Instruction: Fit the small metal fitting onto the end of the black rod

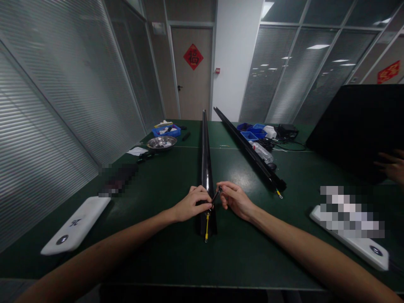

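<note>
Two hands [237, 201], right holding one slim tool [216, 195]; two black rails [206, 164].

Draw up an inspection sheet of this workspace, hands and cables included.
Surface: dark green tabletop, crossed by a thin pale line.
Job's things: long glossy black rail, short yellow lead with ring terminal at its near end; second long black rail to the right.
Clutter: round silver metal bowl, blue plastic bins, clear plastic bottle.
Hands: left hand on the nearer rail; right hand holds slender dark tool.
Cables: black, tangled near bins.
Surroundings: light wooden door; another person's hand, far right.
</note>
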Available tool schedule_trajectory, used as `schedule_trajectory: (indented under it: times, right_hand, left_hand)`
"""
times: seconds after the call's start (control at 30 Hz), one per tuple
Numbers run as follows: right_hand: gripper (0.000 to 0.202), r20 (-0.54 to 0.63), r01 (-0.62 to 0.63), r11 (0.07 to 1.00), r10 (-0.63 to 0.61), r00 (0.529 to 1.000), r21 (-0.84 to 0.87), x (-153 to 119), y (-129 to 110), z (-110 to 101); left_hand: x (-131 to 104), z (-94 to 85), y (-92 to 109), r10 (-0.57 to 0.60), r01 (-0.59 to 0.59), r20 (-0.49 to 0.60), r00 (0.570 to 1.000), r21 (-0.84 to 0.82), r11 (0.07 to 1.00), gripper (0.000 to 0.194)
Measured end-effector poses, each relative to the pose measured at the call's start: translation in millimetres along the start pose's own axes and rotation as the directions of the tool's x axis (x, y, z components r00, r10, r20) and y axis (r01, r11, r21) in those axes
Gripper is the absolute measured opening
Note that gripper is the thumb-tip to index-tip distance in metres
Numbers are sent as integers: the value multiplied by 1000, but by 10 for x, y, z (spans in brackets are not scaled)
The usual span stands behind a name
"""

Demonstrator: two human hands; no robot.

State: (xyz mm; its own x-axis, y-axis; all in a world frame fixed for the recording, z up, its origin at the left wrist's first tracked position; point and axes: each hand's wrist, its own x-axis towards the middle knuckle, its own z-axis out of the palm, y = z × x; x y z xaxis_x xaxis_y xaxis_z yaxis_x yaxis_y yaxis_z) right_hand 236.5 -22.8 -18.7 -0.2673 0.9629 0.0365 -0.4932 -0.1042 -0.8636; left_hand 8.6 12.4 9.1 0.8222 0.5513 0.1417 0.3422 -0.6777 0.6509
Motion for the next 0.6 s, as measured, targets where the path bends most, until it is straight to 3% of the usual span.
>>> schedule_trajectory:
  times: [0.4, 0.5, 0.6]
  right_hand:
    - [35, -23, 42, 998, -43, 999, -53, -4, 7, 28]
    - [32, -47, 128, 971, -140, 989, -199, -47, 27, 81]
    - [22, -35, 284, 861, -328, 944, -422, -142, 22, 166]
  left_hand:
    - [-14, -11, 12, 13, -13, -18, 1000, 11, 1000, 21]
    - [-19, -19, 13, 27, -27, -15, 1000, 18, 999, 21]
    - [-27, -21, 14, 45, -44, -18, 999, 32, 999, 22]
